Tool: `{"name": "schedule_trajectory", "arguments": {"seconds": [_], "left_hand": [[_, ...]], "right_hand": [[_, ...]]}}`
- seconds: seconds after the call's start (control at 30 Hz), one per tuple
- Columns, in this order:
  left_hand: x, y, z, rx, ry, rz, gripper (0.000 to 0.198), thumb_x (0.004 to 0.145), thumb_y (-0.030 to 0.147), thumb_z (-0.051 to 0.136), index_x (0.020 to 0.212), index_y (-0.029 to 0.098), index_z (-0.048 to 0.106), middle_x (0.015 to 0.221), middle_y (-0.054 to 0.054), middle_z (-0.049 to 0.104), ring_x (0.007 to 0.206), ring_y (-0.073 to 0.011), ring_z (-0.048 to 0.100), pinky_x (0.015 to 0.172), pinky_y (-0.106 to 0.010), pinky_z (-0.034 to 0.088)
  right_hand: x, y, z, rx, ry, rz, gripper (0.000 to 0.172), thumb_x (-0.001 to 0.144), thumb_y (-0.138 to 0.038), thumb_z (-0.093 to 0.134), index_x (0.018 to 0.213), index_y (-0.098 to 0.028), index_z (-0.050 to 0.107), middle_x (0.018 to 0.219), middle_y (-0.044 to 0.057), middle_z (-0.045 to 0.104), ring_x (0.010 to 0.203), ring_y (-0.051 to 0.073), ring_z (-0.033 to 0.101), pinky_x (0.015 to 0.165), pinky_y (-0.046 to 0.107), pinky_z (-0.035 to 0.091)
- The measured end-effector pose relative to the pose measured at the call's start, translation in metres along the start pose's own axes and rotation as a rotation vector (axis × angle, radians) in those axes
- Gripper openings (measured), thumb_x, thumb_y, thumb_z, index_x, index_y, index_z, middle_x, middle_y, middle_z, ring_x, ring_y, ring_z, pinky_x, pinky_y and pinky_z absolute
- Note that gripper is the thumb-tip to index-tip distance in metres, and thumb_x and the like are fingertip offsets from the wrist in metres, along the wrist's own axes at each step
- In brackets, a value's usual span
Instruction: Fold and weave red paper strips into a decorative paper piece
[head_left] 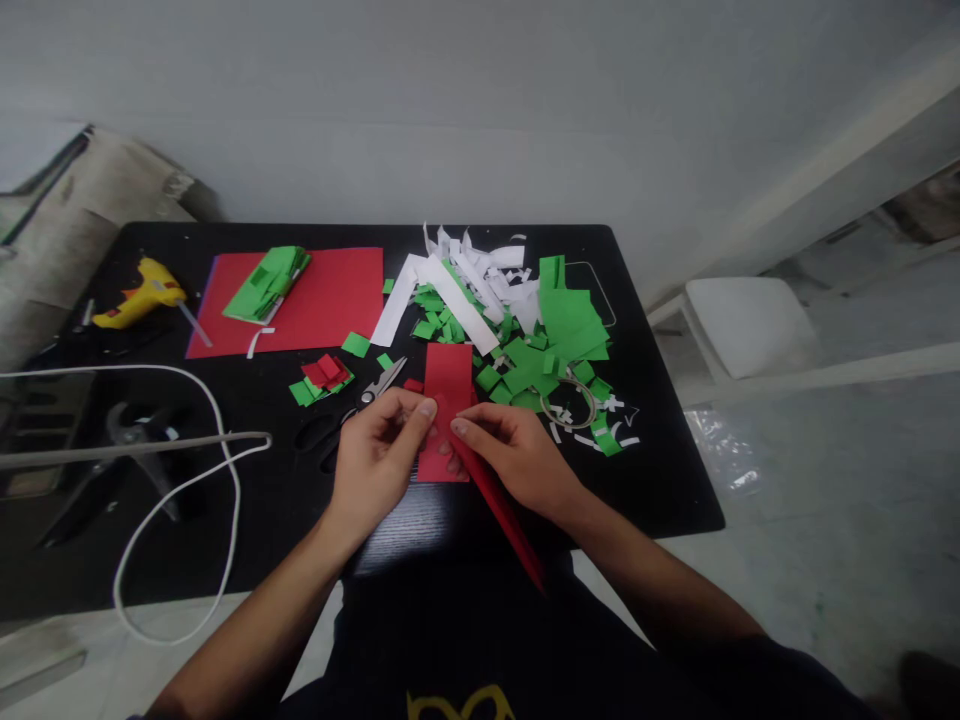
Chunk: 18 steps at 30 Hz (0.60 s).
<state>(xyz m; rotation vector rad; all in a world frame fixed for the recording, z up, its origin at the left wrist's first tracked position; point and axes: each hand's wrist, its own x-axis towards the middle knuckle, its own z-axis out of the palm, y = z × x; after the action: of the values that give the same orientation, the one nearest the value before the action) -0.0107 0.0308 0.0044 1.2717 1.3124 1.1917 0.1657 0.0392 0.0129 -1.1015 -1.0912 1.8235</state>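
My right hand (pixel 514 450) is closed round a folded red paper strip (pixel 510 515), which slants down toward my lap. My left hand (pixel 382 440) is in a pinch, thumb against forefinger, close to the right fingertips. Whatever lies between the left fingertips is hidden. Under and between both hands is a flat red paper piece (pixel 450 368), upright to my view and partly covered by fingers. Black-handled scissors (pixel 382 380) rest half open just beyond my left hand, partly hidden by it.
Green paper pieces (pixel 574 325) and white paper strips (pixel 457 290) are heaped at the back right. A tape ring (pixel 568 403) lies near them. At left are a red sheet (pixel 337 300), a green bundle (pixel 270 283), a yellow glue gun (pixel 142 295) and a looping white cable (pixel 234 500).
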Motion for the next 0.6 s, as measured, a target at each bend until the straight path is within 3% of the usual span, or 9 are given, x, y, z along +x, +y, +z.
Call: {"name": "schedule_trajectory", "arguments": {"seconds": [0.3, 0.5, 0.6], "left_hand": [[0.0015, -0.0017, -0.0027, 0.033, 0.047, -0.020, 0.022, 0.095, 0.031, 0.068, 0.078, 0.018, 0.069, 0.065, 0.000, 0.065, 0.056, -0.0112, 0.055, 0.055, -0.022, 0.045], [0.0022, 0.0019, 0.0016, 0.005, 0.002, -0.055, 0.014, 0.091, 0.029, 0.071, 0.082, 0.018, 0.070, 0.061, 0.003, 0.062, 0.055, -0.0114, 0.057, 0.055, -0.022, 0.047], [0.0018, 0.0027, 0.0021, -0.006, -0.035, -0.072, 0.020, 0.090, 0.030, 0.073, 0.075, 0.018, 0.069, 0.055, 0.004, 0.060, 0.049, -0.0099, 0.052, 0.050, -0.021, 0.043]], "right_hand": [[-0.0081, 0.0026, -0.0040, -0.016, -0.029, 0.080, 0.031, 0.089, -0.048, 0.078, 0.084, -0.018, 0.075, 0.074, 0.002, 0.077, 0.065, 0.014, 0.071, 0.070, 0.030, 0.061], [-0.0078, 0.0035, -0.0016, -0.062, -0.019, 0.035, 0.031, 0.090, -0.047, 0.077, 0.082, -0.017, 0.075, 0.073, 0.001, 0.075, 0.064, 0.014, 0.070, 0.070, 0.029, 0.059], [-0.0073, 0.0043, -0.0010, -0.063, -0.015, 0.020, 0.031, 0.090, -0.046, 0.077, 0.083, -0.017, 0.075, 0.073, 0.001, 0.075, 0.064, 0.013, 0.069, 0.070, 0.028, 0.059]]}}
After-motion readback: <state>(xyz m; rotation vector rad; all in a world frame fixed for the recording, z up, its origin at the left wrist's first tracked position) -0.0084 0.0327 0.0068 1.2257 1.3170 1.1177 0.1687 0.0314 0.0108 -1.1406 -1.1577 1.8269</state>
